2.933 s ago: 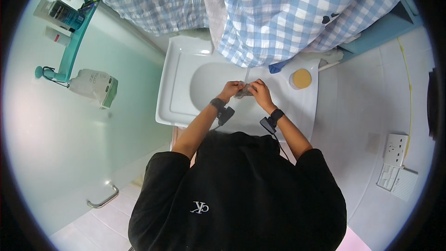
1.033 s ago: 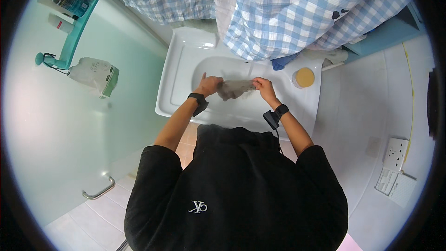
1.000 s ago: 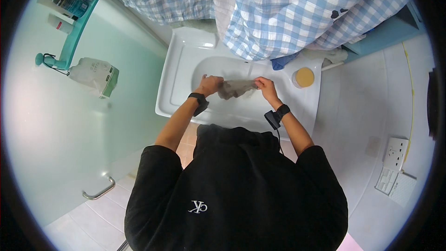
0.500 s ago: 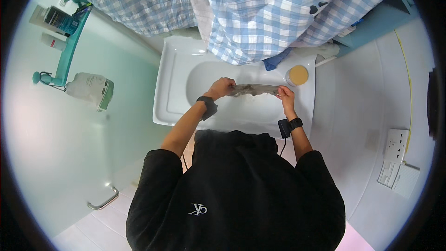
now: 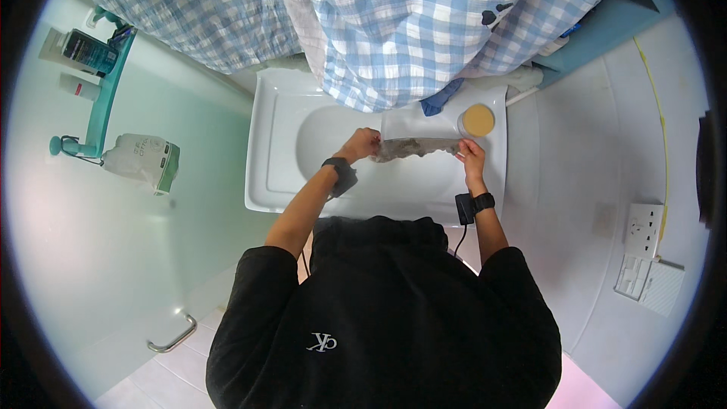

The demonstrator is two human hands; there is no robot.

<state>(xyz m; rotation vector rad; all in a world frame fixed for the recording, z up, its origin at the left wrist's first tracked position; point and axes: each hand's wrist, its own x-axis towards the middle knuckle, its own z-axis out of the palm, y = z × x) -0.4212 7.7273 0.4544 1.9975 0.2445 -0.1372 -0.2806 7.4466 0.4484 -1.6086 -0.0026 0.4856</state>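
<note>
Left hand (image 5: pixel 360 145), right hand (image 5: pixel 472 160), grey cloth (image 5: pixel 409 148) between — pinched ends hidden

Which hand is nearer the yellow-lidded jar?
Right. The right hand is just on the near side of the yellow-lidded jar; the left hand is farther off, to its left.

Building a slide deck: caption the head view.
Left hand and right hand hold a thin grey material taut over a white washbasin.
</note>
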